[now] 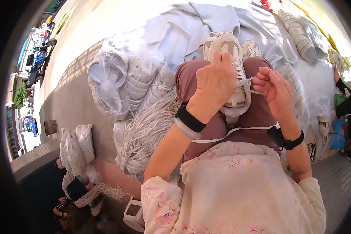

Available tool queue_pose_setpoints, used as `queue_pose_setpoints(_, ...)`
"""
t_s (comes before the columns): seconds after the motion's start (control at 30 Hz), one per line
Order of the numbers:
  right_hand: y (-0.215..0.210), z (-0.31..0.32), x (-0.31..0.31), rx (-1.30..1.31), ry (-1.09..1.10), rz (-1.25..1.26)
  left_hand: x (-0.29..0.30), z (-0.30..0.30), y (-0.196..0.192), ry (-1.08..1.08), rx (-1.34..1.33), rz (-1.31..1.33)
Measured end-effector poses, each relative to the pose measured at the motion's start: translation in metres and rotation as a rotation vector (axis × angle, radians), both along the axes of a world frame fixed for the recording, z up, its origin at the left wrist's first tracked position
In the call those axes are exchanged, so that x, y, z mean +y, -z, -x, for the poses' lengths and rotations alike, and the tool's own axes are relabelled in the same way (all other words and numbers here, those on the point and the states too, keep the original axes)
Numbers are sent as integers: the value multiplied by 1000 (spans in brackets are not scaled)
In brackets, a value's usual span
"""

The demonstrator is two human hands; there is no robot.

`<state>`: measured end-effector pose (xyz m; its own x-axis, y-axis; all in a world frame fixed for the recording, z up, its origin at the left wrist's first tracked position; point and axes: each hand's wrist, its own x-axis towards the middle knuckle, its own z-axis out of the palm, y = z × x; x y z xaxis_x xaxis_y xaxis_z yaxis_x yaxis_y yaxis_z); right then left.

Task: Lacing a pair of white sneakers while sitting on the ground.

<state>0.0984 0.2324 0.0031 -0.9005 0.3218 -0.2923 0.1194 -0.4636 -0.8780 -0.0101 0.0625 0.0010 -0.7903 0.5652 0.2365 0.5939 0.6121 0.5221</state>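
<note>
A white and beige sneaker [238, 102] rests on my lap between my knees, with white laces across its upper. My left hand [216, 80] is closed over the shoe's middle, back of the hand up. What its fingers grip is hidden. To the right of the shoe, my right hand [276, 87] is raised with curled fingers, and a white shoelace [246, 81] runs from the shoe to its fingertips. Just beyond my right knee lies another matching sneaker [252, 48]. A long white cord [238, 130] stretches across my thighs.
A thick bundle of white laces [148, 132] lies left of my legs. Beside it are plastic-wrapped stacks of pale shoe parts [138, 76]. More wrapped stacks [298, 35] lie at the far right. A grey cloth [175, 37] spreads ahead. Other people sit at the lower left and right.
</note>
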Motion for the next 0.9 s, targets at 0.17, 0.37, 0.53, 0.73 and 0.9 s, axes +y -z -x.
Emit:
queue_pose_setpoints(0.17,-7,14,-1,2,60,363,6,14,19,-20,-34,182)
queue_pose_setpoints(0.37,-11,29,3,-70,279,561,6,14,26,15,-59,197)
queue_pose_setpoints(0.53,-24,44,-4,-25,281,544,14,14,21,12,-5,341)
queue_pose_setpoints(0.73,-42,84,-59,139,35,29,16,14,55,-18,358,179)
queue_pose_setpoints(0.9,-112,0,-157,320,-1443,308,12,9,26,7,109,421)
